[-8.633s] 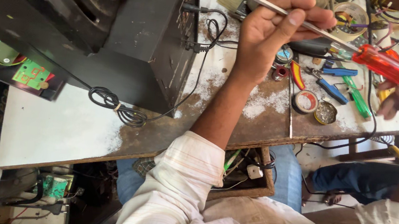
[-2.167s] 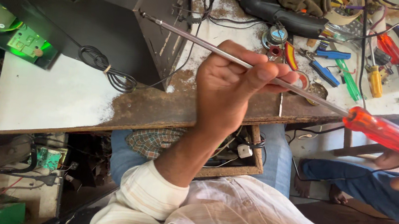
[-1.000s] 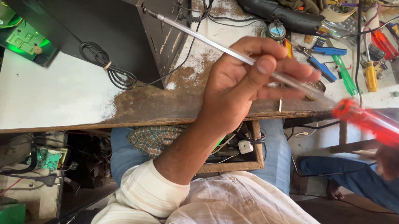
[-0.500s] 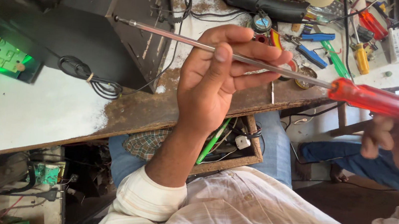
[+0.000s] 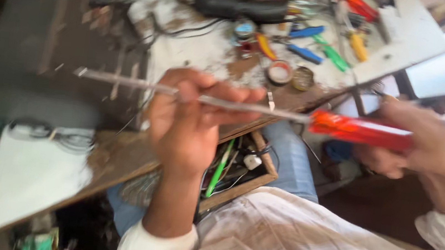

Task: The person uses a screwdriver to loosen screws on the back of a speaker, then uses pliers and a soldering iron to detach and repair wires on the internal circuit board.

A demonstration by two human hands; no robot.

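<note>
A wooden drawer (image 5: 253, 170) below the workbench (image 5: 118, 158) holds wires and a green tool. The long screwdriver (image 5: 268, 111) spans both hands: left hand (image 5: 192, 119) curled around its shaft, right hand (image 5: 408, 140) closed on the red handle.

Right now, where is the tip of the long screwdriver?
In the head view, the screwdriver lies across mid-frame; its tip points left at the dark box, with the left hand on the shaft and the right hand on the red handle.
</note>
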